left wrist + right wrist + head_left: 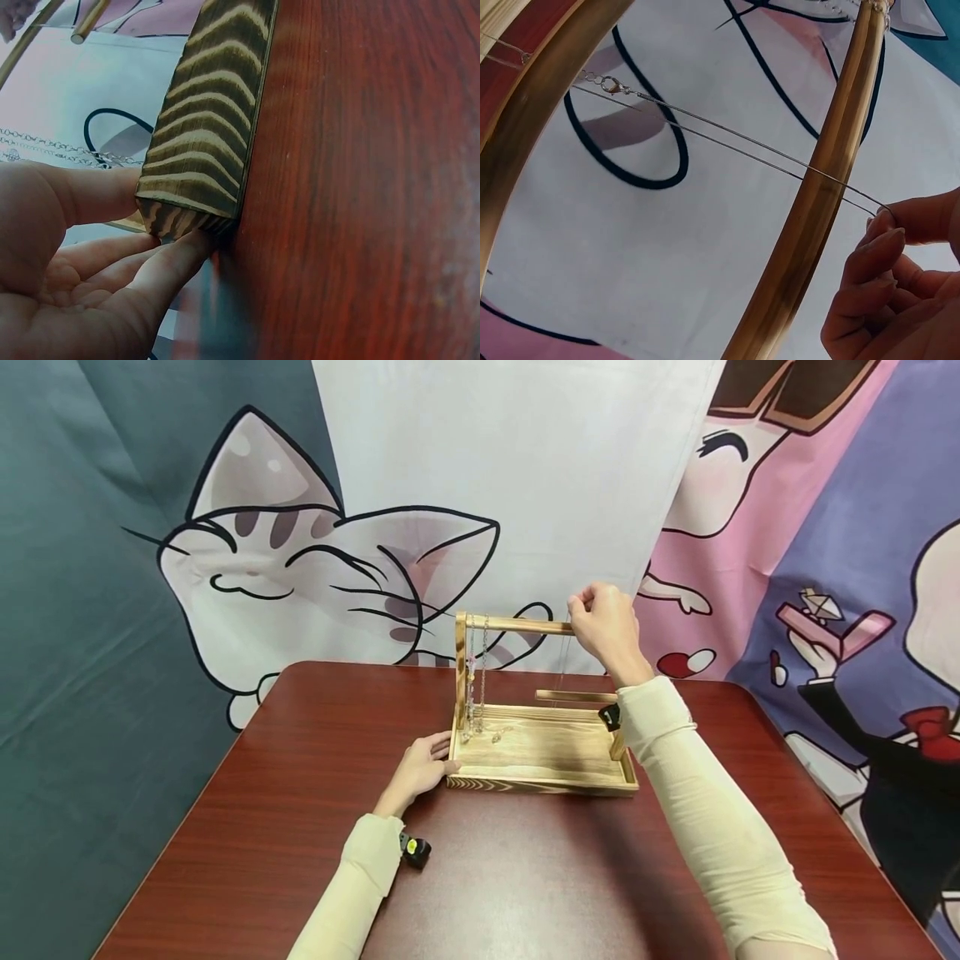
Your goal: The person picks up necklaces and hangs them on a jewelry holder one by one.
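A wooden jewelry stand [542, 785] has a tray base, a top bar [517, 624] and a lower rod [573, 697]. My left hand [418, 767] grips the tray's left front corner, thumb and fingers on either side of the wood in the left wrist view. Above the top bar, my right hand [606, 622] pinches a thin silver necklace between thumb and fingertips. Its two strands run down past the bar, and a lobster clasp [613, 86] shows on one strand in the right wrist view. Other necklaces [483, 677] hang at the bar's left end, their lower ends by the tray floor.
The stand rests on a reddish-brown wooden table [315, 777]. Behind the table hangs a cloth printed with a cartoon cat [255, 568] and figures. A dark camera [415, 850] is worn on the left wrist.
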Demonstrator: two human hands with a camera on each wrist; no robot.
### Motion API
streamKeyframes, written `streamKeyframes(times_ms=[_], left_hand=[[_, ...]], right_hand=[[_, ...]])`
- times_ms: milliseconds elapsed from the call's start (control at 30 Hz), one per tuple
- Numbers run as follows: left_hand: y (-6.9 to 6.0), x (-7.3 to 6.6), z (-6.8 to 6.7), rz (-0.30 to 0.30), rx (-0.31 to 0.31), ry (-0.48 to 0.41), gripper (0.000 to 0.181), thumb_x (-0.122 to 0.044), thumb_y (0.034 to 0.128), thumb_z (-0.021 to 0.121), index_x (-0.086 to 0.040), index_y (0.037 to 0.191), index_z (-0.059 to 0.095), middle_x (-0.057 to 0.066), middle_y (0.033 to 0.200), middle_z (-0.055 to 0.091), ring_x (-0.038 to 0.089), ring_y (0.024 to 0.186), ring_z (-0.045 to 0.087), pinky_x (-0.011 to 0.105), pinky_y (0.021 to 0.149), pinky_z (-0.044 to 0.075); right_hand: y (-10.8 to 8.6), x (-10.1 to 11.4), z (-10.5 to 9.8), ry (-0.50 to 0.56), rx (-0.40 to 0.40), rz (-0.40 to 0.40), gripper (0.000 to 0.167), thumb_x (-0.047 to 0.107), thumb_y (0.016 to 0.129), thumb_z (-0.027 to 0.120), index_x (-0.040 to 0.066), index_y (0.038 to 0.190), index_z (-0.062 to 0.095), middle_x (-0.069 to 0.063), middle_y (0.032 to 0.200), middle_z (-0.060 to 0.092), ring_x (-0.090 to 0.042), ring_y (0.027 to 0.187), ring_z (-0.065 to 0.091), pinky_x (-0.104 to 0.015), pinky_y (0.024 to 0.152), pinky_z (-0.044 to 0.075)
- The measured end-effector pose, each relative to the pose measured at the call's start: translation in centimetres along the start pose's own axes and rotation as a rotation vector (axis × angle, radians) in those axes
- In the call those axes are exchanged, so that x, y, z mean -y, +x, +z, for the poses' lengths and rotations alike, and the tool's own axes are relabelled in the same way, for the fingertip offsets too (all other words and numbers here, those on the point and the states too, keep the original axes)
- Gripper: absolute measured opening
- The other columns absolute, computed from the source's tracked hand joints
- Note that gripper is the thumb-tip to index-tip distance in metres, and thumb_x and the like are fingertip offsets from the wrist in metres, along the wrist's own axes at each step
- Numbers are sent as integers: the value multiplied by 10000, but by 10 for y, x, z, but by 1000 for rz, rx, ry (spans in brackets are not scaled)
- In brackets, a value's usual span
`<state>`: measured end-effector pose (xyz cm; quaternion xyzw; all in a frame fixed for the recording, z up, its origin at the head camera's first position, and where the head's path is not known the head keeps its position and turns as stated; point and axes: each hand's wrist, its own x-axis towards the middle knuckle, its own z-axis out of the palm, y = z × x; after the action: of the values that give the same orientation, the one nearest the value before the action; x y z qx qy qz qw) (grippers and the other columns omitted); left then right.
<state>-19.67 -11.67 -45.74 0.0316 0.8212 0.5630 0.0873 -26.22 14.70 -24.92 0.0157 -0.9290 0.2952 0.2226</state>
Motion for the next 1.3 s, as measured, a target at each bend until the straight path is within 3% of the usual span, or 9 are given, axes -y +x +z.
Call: streamKeyframes(times_ms=[233,500,933,1300], left_hand=[[0,1,0,-7,-2,-3,607,-56,806,669,-65,1366,435,143,1309,513,260,1204,491,379,972,428],[-1,1,1,0,5,6,601,-53,810,665,-69,1365,436,145,1306,515,263,1204,491,376,966,434],[-1,-1,1,-4,4,7,606,-49,809,663,-69,1368,432,146,1308,513,261,1204,491,378,973,428],[-2,0,1,-3,-1,13,613,-45,803,660,-68,1370,428,153,1324,496,264,1211,485,389,982,419]], right_hand=[[-1,15,9,-9,5,-59,219,265,904,503,96,821,616,-63,727,613,-228,634,546,-344,512,421],[-3,30,19,-20,37,-105,229,262,907,506,90,819,627,-70,728,619,-231,606,546,-336,503,415],[-5,59,33,16,103,-101,214,273,910,518,111,827,633,-34,746,620,-198,631,551,-327,523,422],[-5,70,41,46,160,-72,198,267,904,528,119,846,646,-18,762,623,-188,632,551,-322,518,428]])
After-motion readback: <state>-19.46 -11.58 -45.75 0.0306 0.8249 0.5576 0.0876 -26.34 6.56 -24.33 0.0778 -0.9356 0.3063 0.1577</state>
